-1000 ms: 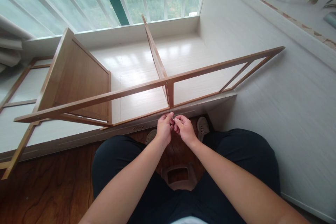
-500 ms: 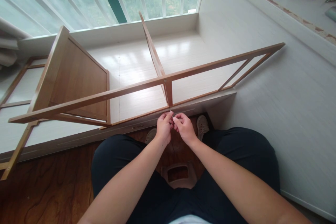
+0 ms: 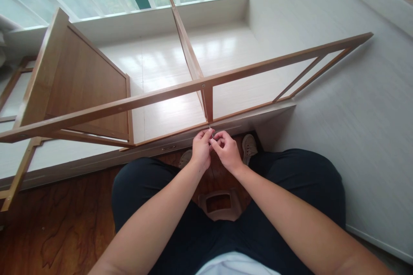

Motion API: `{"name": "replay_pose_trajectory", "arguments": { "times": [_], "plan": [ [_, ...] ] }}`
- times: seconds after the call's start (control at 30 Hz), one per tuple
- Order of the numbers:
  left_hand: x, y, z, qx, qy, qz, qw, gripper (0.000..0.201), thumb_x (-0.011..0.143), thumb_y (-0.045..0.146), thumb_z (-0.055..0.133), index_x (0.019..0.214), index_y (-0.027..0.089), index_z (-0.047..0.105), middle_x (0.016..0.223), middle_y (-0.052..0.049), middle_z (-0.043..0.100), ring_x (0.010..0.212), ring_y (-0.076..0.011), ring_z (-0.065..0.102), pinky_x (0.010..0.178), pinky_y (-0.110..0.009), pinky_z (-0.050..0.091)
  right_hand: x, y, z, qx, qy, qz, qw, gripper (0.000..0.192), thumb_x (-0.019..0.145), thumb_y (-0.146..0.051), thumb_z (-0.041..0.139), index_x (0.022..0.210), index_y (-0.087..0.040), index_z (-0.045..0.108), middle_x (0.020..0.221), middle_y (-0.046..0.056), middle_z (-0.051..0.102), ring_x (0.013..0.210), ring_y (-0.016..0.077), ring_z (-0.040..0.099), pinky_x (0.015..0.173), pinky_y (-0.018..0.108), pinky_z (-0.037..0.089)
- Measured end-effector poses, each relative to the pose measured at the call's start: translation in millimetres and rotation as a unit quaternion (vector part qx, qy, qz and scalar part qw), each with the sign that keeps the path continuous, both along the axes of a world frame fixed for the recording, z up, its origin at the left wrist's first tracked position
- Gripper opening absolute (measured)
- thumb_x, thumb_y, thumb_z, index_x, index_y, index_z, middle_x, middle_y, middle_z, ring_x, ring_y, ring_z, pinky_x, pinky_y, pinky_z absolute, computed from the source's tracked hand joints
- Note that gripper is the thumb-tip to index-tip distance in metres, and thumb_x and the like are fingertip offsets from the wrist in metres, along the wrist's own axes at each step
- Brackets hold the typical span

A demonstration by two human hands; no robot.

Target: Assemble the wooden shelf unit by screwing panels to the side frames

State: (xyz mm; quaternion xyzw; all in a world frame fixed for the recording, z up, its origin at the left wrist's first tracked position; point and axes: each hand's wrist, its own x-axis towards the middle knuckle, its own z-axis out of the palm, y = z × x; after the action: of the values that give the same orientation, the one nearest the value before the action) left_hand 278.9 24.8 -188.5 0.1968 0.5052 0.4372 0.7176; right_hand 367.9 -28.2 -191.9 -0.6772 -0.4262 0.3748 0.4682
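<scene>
Where the left grip [image 3: 201, 149] pinches, metal [image 3: 209, 127] protrudes

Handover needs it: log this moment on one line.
left hand: pinching thin silvery metal-looking rod | right hand: curled at same rod | ahead: long brown wooden frame | below: reddish-brown wooden floor

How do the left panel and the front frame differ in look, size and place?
The left panel is filled in; the front frame has open gaps. The frame spans most of the view, while the panel is much shorter. The frame runs crosswise in front; the panel stands behind its left part. Both look wooden and brown.
</scene>
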Motion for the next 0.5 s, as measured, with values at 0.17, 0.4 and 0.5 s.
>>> {"name": "replay_pose_trajectory", "arguments": {
  "times": [0.17,0.4,0.5],
  "plan": [
    [0.5,0.2,0.0,-0.001,0.003,-0.001,1.0,0.04,0.059,0.039,0.092,0.083,0.014,0.071,0.072,0.002,0.059,0.063,-0.0097,0.054,0.057,-0.022,0.045,0.9,-0.4,-0.4,0.008,0.0,0.0,1.0,0.019,0.088,-0.04,0.066,0.091,-0.023,0.059,0.062,-0.005,0.059,0.057,0.0155,0.057,0.064,0.028,0.044],
    [3.4,-1.1,0.0,0.016,-0.014,0.006,1.0,0.029,0.069,0.032,0.09,0.08,0.013,0.071,0.074,0.0,0.061,0.063,-0.0084,0.054,0.054,-0.019,0.043,3.4,-2.4,-0.4,0.007,-0.029,0.003,1.0,0.021,0.09,-0.042,0.067,0.089,-0.023,0.058,0.061,-0.006,0.06,0.055,0.0141,0.056,0.062,0.028,0.043],
    [5.2,-1.1,-4.3,0.019,-0.013,-0.003,1.0,0.029,0.073,0.032,0.09,0.082,0.014,0.069,0.077,0.0,0.061,0.062,-0.0076,0.053,0.053,-0.019,0.042,5.7,-3.2,-3.4,0.022,-0.034,0.003,0.999,0.023,0.092,-0.043,0.068,0.088,-0.023,0.057,0.06,-0.006,0.059,0.055,0.0131,0.057,0.06,0.026,0.044]
  ]
}}
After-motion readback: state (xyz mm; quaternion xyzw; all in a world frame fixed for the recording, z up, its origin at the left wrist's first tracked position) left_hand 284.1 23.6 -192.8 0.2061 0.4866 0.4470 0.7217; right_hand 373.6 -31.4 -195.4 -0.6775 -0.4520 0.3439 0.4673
